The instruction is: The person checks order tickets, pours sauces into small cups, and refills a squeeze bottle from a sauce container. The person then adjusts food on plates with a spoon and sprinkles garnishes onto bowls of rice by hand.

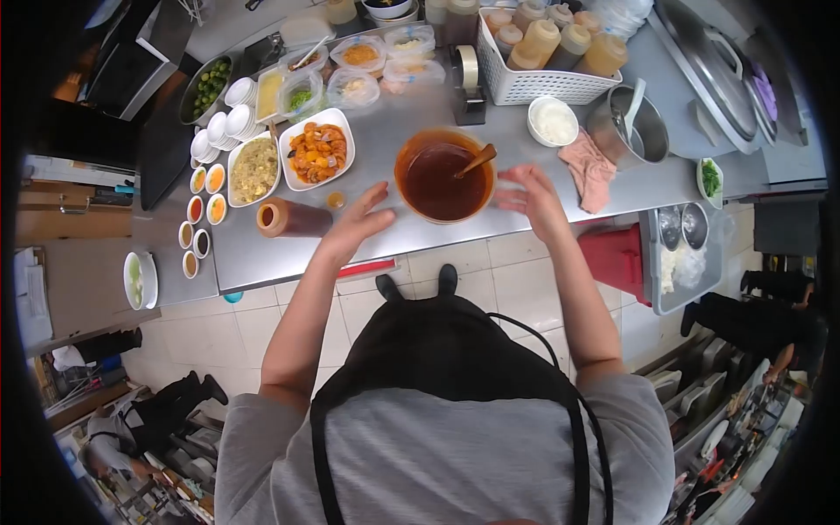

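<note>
A round tub of dark red-brown sauce (437, 179) stands near the front edge of the steel counter, with a wooden-handled utensil (477, 161) leaning in it; the utensil's lower end is sunk in the sauce. My left hand (359, 222) is left of the tub, fingers apart, holding nothing. On the tub's right side my right hand (530, 194) is spread close to the rim; whether its fingertips touch cannot be made out. A squeeze bottle of brown sauce (296, 219) lies on its side beyond my left hand, beside a small yellowish cap (336, 200).
Left stand a dish of orange food pieces (318, 150), a dish of fried rice (255, 171) and several small sauce cups (194, 208). Right are a white bowl (553, 121), a pink cloth (585, 171) and a metal pot (647, 131). Behind sits a white basket (551, 90) of bottles. Other people are in the background.
</note>
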Tool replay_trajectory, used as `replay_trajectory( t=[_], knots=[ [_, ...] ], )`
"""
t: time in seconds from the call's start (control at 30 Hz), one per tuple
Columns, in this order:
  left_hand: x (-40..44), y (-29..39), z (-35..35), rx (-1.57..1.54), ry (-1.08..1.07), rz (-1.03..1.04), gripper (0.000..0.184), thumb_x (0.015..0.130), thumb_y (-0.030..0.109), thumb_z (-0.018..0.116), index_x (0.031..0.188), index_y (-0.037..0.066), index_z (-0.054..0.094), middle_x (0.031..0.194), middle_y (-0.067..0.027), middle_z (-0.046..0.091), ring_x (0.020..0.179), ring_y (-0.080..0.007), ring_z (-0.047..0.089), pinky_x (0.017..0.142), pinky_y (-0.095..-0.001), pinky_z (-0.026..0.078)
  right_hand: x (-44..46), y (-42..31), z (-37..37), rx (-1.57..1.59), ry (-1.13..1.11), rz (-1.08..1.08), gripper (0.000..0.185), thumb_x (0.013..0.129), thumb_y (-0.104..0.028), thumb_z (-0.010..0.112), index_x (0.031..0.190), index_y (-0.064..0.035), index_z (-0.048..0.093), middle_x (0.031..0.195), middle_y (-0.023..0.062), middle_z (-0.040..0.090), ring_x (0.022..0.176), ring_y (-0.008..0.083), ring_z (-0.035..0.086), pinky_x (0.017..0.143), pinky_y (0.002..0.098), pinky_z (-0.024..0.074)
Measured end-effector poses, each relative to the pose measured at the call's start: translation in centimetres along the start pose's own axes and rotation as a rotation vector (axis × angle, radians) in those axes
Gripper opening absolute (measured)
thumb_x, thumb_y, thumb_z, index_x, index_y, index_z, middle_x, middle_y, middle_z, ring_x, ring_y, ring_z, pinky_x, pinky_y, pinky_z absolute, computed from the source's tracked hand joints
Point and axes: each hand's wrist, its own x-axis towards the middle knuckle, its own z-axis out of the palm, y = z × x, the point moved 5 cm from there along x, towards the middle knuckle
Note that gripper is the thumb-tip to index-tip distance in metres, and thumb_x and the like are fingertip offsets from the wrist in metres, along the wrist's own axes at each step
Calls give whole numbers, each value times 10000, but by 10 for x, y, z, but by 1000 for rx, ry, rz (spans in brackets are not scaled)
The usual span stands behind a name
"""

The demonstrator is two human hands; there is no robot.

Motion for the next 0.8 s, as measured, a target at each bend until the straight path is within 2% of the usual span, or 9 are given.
replay_trajectory(
  t=[0.07,0.1,0.23,0.47,0.57,0.63,0.67,0.7,0.8],
  knots=[
    [-12,6,4,-419,-33,-218,657,777,229,641,1276,-6,284,1241,-144,375,1096,-287,467,897,-366,413,-9,-2,9,32,-98,74,338,834,-327,540,1027,-62,455,1059,121,511,851,237,605,759,341,487],
    [-13,9,14,-457,-55,-202,494,813,211,603,1186,-6,361,1175,-136,423,1005,-282,532,882,-357,434,-13,-2,14,50,-190,144,328,817,-296,575,1007,-56,457,1040,121,512,819,242,617,737,329,501],
    [-10,17,49,-604,201,-181,361,804,189,605,1022,12,377,1086,-190,443,942,-334,552,844,-345,477,4,-20,23,37,-235,254,304,789,-234,612,958,-37,453,1000,129,513,795,269,621,722,319,519],
    [1,26,53,-533,297,-165,258,762,23,517,904,44,303,981,-208,458,810,-336,595,672,-366,549,18,-23,35,-184,-323,365,213,760,-72,532,910,-23,389,959,165,515,763,319,618,674,326,541],
    [3,14,51,-476,282,-37,268,722,-24,489,851,56,269,820,-174,462,616,-302,609,471,-355,551,7,-23,39,-199,-290,337,193,762,-49,502,895,-43,362,902,150,537,726,312,621,644,336,545],
    [17,-24,47,-170,226,77,264,711,-35,489,835,57,274,786,-147,448,585,-285,601,424,-326,540,-9,-19,43,-222,-229,301,207,756,-38,496,919,-42,368,890,141,540,720,297,623,635,331,546],
    [-5,-4,51,-433,281,-21,262,701,-38,495,818,60,282,764,-122,432,546,-260,590,393,-311,529,-17,-18,45,-245,-216,289,227,752,-32,488,946,-33,371,873,134,542,711,280,624,632,332,547],
    [-25,6,54,-440,381,6,250,698,-29,501,800,63,293,752,-111,431,519,-233,577,396,-309,529,-27,-17,50,-269,-207,279,250,747,-25,481,973,-25,373,857,127,543,703,264,625,629,334,548],
    [-74,3,54,-445,338,13,210,740,21,510,824,68,323,800,-91,426,605,-175,559,493,-281,541,-62,-11,79,-303,-254,314,315,734,-7,460,1035,-6,371,780,110,544,663,224,626,622,351,558]
  ],
)
